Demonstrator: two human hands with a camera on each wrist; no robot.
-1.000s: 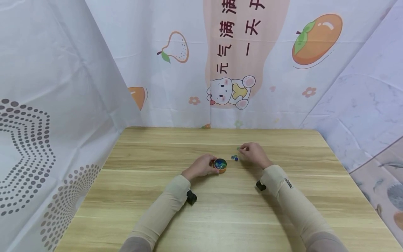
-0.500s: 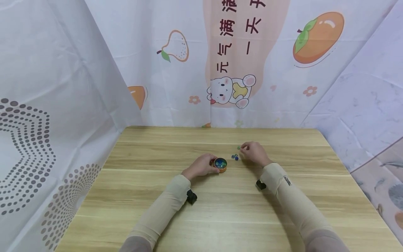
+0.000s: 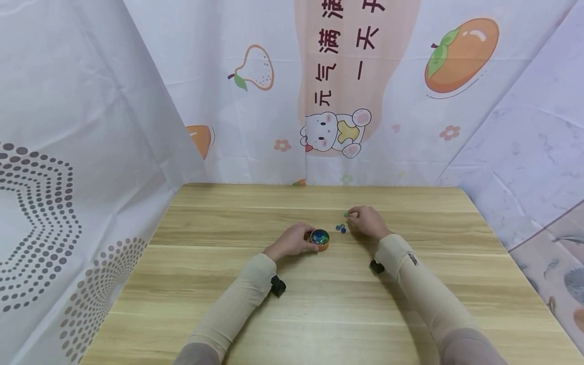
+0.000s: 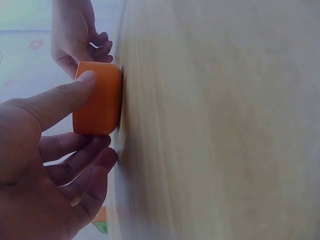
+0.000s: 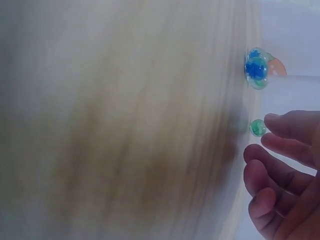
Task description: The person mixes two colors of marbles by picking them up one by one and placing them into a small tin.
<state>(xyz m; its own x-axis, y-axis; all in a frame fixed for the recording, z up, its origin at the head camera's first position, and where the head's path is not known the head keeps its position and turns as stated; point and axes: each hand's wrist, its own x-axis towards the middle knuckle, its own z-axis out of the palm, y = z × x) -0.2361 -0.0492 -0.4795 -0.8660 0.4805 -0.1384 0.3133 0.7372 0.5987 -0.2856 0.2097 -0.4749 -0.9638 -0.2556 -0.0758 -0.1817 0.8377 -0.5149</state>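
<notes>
A small round orange container (image 3: 322, 247), with several blue and green glass marbles (image 3: 319, 237) inside, stands on the wooden table. My left hand (image 3: 294, 239) grips its side; in the left wrist view the thumb lies along the orange wall and the fingers curl below it. To the right, my right hand (image 3: 368, 221) has its thumb and index fingertips at a green marble (image 5: 257, 127), pinching it low at the table surface. The other fingers curl loosely. A small cluster of blue and green marbles (image 3: 343, 229) lies between the container and my right hand.
The light wooden table (image 3: 310, 314) reaches back to a white printed cloth (image 3: 255, 116) hanging behind it. More cloth hangs at the left and right sides. A black wrist camera (image 3: 277, 286) sits under the left sleeve and another black camera (image 3: 376, 267) under the right.
My right forearm has shifted slightly to the left, with its fingertips staying at the green marble. The left hand and the container hold their place.
</notes>
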